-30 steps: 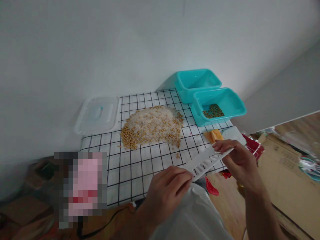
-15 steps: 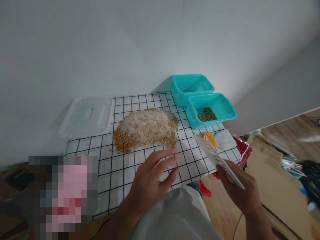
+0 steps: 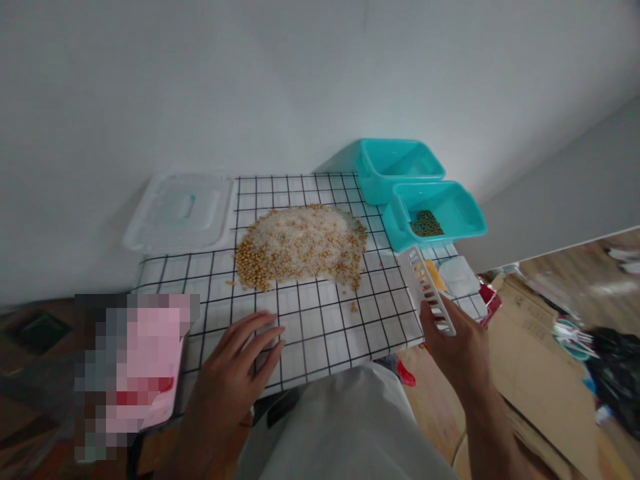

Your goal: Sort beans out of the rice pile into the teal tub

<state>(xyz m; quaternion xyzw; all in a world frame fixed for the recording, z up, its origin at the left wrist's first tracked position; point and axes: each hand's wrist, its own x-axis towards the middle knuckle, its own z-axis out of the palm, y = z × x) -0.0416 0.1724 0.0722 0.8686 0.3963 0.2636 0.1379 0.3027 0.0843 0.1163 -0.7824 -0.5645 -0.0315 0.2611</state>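
Note:
My right hand [image 3: 453, 347] is closed around a white slotted plastic scoop [image 3: 427, 287], held upright over the right edge of the black-and-white checked cloth [image 3: 320, 320]. My left hand [image 3: 235, 370] lies flat with spread fingers on the cloth's near edge, holding nothing. Beyond both hands sits a pile of white rice mixed with yellow beans [image 3: 303, 247] in the middle of the cloth.
Two teal bins stand at the back right: the far one [image 3: 400, 167] looks empty, the near one [image 3: 437, 213] holds green beans. A clear lid [image 3: 180, 213] lies at the back left. An orange piece [image 3: 434, 272] and a white piece [image 3: 457, 273] lie by the scoop. Cardboard covers the floor on the right.
My left hand let go of the scoop and moved left and down onto the cloth. My right hand kept the scoop and turned it upright near the cloth's right edge.

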